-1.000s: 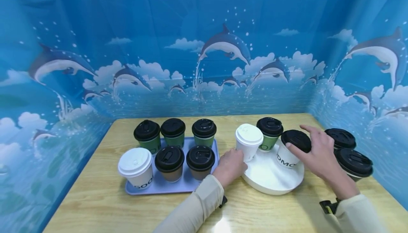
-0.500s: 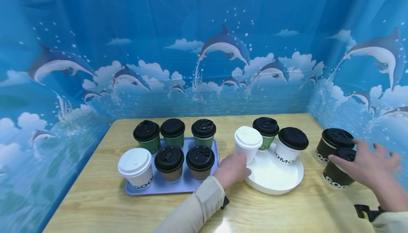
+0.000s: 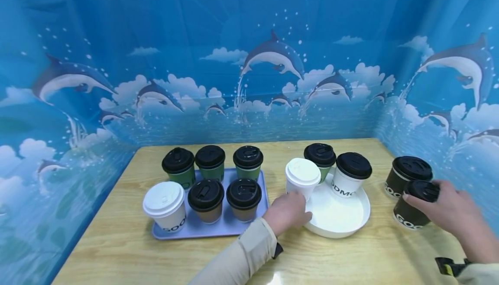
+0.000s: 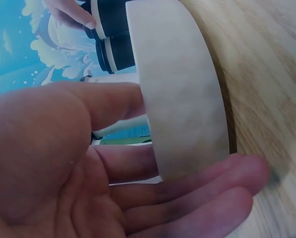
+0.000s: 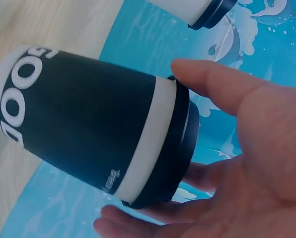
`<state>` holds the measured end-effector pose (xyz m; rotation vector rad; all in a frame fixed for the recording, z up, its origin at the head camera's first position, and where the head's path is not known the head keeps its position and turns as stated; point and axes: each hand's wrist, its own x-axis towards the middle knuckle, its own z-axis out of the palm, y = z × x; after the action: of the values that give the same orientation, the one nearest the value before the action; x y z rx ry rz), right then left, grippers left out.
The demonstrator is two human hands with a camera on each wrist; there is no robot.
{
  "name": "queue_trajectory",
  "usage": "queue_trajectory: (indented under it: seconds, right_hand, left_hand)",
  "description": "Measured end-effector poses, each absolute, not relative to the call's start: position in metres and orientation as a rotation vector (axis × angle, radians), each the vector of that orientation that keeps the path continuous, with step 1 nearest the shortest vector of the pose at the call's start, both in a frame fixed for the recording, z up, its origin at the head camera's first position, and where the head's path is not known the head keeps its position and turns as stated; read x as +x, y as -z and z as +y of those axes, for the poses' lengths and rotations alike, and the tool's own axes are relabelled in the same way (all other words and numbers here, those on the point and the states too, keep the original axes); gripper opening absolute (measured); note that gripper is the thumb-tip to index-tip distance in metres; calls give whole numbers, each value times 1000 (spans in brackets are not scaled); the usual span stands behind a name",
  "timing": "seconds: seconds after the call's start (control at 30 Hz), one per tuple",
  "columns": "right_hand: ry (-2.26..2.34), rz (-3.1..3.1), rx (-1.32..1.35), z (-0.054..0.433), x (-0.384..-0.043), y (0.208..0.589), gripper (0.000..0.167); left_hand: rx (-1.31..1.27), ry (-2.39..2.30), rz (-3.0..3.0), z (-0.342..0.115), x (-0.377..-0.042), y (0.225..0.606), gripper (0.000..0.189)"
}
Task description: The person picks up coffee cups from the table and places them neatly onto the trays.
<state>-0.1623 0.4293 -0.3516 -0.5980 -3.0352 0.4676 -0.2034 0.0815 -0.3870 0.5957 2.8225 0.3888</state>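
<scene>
My left hand (image 3: 287,211) grips the near left rim of a round white tray (image 3: 340,216). In the left wrist view the thumb and a finger reach over the edge of the tray wall (image 4: 183,99), other fingers lie along its outside. On the tray stand a white-lidded cup (image 3: 302,173), a green cup (image 3: 320,155) and a white cup with black lid (image 3: 351,172). At the right, my right hand (image 3: 458,211) holds a black paper cup (image 3: 409,209) by its lid, thumb on one side and fingers on the other, as the right wrist view shows.
A second black cup (image 3: 405,176) stands just behind the held one. On the left, a lilac rectangular tray (image 3: 212,231) carries several lidded cups, green, brown and white. A dolphin-printed cloth (image 3: 241,59) walls in the wooden table (image 3: 117,250) at the back and sides.
My right hand has left the black-lidded white cup on the tray, moved right and taken hold of the front black cup. The round tray has turned counterclockwise, its cups shifting with it.
</scene>
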Motion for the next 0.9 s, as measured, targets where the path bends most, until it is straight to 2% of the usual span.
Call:
queue_trajectory:
  seconds: [0.23, 0.9]
  right_hand:
    - [-522, -3024, -576, 423, -165, 350, 102]
    - [-523, -2820, -362, 397, -158, 337, 91]
  left_hand:
    - [601, -340, 2821, 82, -201, 387, 39]
    - [591, -345, 2828, 83, -202, 388, 38]
